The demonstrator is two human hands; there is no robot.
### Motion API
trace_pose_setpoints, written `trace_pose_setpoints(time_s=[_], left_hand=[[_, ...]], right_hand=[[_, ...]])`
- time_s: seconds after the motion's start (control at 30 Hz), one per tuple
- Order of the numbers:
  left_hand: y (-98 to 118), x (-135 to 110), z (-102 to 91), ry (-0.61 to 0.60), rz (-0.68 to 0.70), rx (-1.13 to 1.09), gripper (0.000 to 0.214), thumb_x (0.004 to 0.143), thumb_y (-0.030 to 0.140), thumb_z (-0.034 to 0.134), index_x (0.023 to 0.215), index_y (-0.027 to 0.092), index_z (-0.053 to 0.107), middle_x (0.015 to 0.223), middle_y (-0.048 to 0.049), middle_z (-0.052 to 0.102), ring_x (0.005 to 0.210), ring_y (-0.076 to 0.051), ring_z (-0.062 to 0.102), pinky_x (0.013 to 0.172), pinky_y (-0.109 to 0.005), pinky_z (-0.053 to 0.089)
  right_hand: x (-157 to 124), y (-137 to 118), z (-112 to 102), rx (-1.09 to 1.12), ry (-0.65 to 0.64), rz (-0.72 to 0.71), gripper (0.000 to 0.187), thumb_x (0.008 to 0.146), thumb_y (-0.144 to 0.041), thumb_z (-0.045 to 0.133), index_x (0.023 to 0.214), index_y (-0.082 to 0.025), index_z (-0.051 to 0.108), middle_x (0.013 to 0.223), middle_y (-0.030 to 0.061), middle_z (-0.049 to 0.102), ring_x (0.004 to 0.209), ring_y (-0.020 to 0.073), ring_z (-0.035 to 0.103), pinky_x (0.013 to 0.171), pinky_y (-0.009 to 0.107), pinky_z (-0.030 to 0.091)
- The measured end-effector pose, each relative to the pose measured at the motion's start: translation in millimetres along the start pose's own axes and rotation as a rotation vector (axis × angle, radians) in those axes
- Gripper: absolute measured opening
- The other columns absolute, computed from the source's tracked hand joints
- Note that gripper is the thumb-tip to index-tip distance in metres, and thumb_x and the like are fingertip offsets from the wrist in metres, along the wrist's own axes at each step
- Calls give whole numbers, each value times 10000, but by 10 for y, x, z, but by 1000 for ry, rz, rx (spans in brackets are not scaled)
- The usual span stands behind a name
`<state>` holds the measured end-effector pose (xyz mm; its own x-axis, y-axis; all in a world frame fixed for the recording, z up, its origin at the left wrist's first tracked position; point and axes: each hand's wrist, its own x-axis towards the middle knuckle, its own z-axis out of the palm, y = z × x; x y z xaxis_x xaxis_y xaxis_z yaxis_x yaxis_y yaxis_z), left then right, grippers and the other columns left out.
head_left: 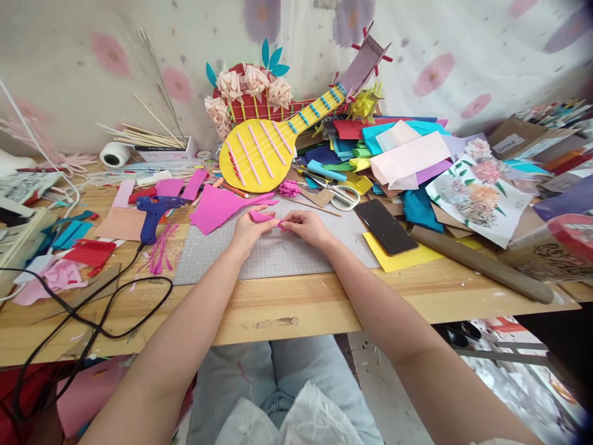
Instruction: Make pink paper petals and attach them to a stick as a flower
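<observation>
Between my two hands, above the grey cutting mat (pixel 273 262), is a small magenta piece of paper or foam sheet (pixel 260 217). My left hand (pixel 252 232) grips its near side, thumb pressed against the fingers. With fingertips pinched together, my right hand (pixel 306 227) holds its right end. A larger magenta sheet (pixel 215 207) lies just left of my left hand. Behind my hands sit a rolled magenta flower (pixel 289 188) and scissors with white handles (pixel 345 196).
A yellow paper lute (pixel 259 154) leans at the back. On the left are a blue glue gun (pixel 157 216) and its black cable (pixel 97 327). To the right lie a black phone (pixel 385 226), a wooden stick (pixel 482 262) and piled coloured sheets (pixel 410 154).
</observation>
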<state>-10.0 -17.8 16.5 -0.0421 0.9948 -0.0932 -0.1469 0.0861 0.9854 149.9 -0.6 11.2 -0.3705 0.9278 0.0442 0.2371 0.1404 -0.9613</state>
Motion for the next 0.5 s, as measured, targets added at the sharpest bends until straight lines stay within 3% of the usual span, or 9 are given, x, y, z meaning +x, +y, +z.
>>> trace_pose_setpoints(time_s=[0.3,0.5], left_hand=[[20,29,-59,79,-18,-19,488,491,223,782,946,126,634,642,1,645,611,-116,615,685,-297,514],[83,46,-135,102,-31,-31,463,492,188,776,926,123,628,680,-26,662,648,-133,628,662,-288,515]], right_hand=[[-23,67,-66,-12,-40,12,331,665,-477,634,735,-155,601,662,14,650,533,77,465,500,214,310],[-50,53,-136,-26,-70,49,362,655,-510,634,732,-159,595,678,21,655,503,71,430,476,216,286]])
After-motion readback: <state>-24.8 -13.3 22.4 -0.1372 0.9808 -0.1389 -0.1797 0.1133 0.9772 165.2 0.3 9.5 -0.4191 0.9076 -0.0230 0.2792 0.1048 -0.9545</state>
